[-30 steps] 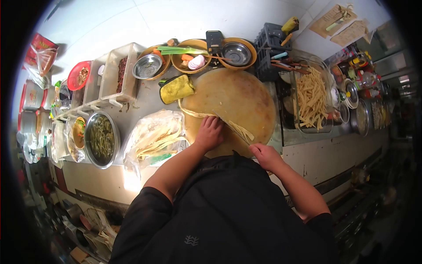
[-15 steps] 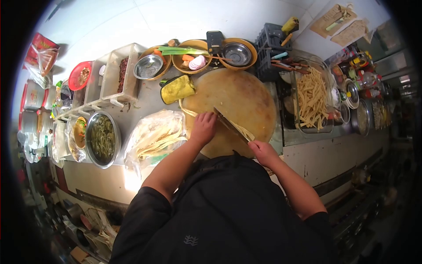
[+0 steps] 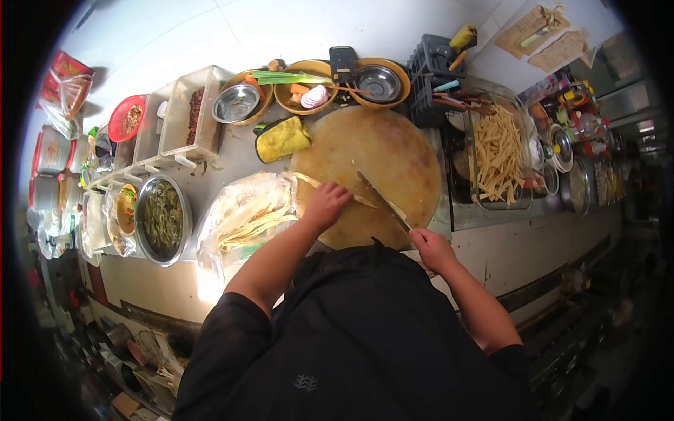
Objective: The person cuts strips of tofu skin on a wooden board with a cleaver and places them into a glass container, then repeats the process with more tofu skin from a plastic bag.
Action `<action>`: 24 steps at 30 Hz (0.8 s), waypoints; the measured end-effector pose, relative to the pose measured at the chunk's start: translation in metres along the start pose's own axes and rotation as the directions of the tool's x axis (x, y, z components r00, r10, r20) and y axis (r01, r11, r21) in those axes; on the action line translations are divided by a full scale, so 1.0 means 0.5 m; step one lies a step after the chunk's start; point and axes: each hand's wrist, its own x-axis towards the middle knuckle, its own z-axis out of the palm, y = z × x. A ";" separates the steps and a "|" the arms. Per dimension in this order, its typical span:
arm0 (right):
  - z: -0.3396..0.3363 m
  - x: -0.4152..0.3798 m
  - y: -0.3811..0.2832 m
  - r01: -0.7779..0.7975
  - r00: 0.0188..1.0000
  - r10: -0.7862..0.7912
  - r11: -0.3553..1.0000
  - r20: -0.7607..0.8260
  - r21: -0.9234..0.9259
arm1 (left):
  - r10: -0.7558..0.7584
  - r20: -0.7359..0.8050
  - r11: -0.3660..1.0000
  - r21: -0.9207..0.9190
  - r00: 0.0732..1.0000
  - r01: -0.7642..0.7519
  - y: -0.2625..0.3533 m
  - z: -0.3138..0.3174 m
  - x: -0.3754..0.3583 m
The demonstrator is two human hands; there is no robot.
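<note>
A large round cutting board [image 3: 400,147] lies before me. My right hand [image 3: 432,250] is wrapped round the handle of a knife [image 3: 381,198], seen nearly edge-on with its tip pointing up and left over the board. My left hand [image 3: 328,206] rests with curled fingers on a pale yellow strip [image 3: 364,201] that sticks out toward the blade. Other parts of such strips run from that hand up to the board's left edge, and a cut piece shows just right of the blade. Left of the board, a plastic bag [image 3: 242,203] holds more of these long strips.
A folded yellow cloth [image 3: 283,139] touches the board's upper left. Bowls with vegetables [image 3: 307,90] line the wall. A glass tray [image 3: 526,158] of cut strips stands right. Further left are a steel basin of greens [image 3: 163,221] and white bins [image 3: 188,119].
The knife has shifted to the right, away from my left fingers, and my right hand with it. My left hand has moved slightly right and down, with more strip showing beyond its fingers.
</note>
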 end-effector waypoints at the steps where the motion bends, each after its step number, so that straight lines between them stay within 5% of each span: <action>1: -0.003 -0.002 -0.003 -0.014 1.000 0.014 1.000 -0.018 -0.011 | 0.071 0.039 0.997 -0.041 0.997 -0.069 0.013 0.009 0.004; 7: -0.021 -0.025 -0.021 -0.015 1.000 0.015 0.999 0.007 -0.028 | 0.150 0.116 0.985 -0.101 0.982 -0.139 0.079 0.028 -0.005; 12: -0.018 -0.037 -0.024 -0.004 0.992 0.011 0.998 0.126 -0.055 | 0.300 -0.043 0.954 -0.016 0.953 -0.301 0.048 0.051 -0.049; 24: -0.024 -0.035 -0.037 0.026 0.983 0.006 0.985 0.184 -0.171 | 0.205 0.055 0.979 -0.001 0.977 -0.205 0.064 0.037 -0.060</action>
